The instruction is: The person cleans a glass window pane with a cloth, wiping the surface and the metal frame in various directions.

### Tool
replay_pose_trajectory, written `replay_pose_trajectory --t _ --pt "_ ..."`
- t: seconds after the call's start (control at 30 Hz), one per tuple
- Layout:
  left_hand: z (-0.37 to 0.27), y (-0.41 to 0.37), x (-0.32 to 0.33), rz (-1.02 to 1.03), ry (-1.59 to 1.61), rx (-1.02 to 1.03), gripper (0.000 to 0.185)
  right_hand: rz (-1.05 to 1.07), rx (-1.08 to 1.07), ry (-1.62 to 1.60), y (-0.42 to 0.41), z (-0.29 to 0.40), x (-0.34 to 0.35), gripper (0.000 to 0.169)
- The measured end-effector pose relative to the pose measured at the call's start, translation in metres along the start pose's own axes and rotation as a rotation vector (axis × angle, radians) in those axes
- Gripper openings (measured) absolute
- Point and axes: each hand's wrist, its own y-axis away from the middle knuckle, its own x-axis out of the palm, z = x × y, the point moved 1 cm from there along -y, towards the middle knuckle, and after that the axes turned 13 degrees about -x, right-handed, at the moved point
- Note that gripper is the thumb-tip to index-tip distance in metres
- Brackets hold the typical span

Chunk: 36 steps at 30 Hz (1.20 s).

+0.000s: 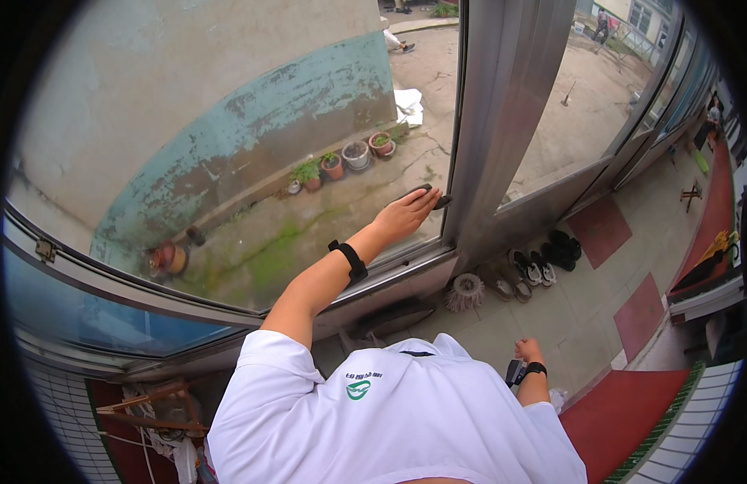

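My left hand [409, 209] lies almost flat on a dark cloth [443, 201], pressing it to a large window pane [349, 242] near the pane's right edge. Most of the cloth is hidden under the palm. A grey metal window frame [491, 121] stands just right of the fingertips. A black band [352, 263] circles my left forearm. Low at my right side hangs my right hand [529, 349], its fingers curled and nothing visible in them. That wrist wears a black strap with a small dark device [515, 372].
A round mop head [466, 291] and several shoes [530, 266] line the tiled floor below the window. Wooden furniture [155, 405] with cloths is at lower left. Umbrellas [709, 260] lie to the right, beyond a small stool [691, 192]. Potted plants [332, 164] stand outside the glass.
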Motion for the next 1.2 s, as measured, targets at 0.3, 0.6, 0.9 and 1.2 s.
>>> replay_pose_trajectory --t 0.3,0.6,0.9,1.2 --pt "0.038 0.045 -0.04 -0.112 0.019 -0.128 0.043 0.08 0.018 0.098 -0.002 0.017 0.016 0.023" --pt "0.114 -0.045 -0.136 -0.422 -0.087 -0.508 0.042 0.139 -0.302 0.315 -0.054 -0.042 0.021 0.028" --pt "0.04 -0.045 -0.049 -0.241 -0.002 -0.121 0.045 0.076 -0.312 0.288 -0.038 -0.042 0.013 0.023" --pt "-0.015 0.015 0.028 0.014 0.109 0.088 0.044 0.04 -0.298 0.246 -0.009 -0.044 0.0 0.021"
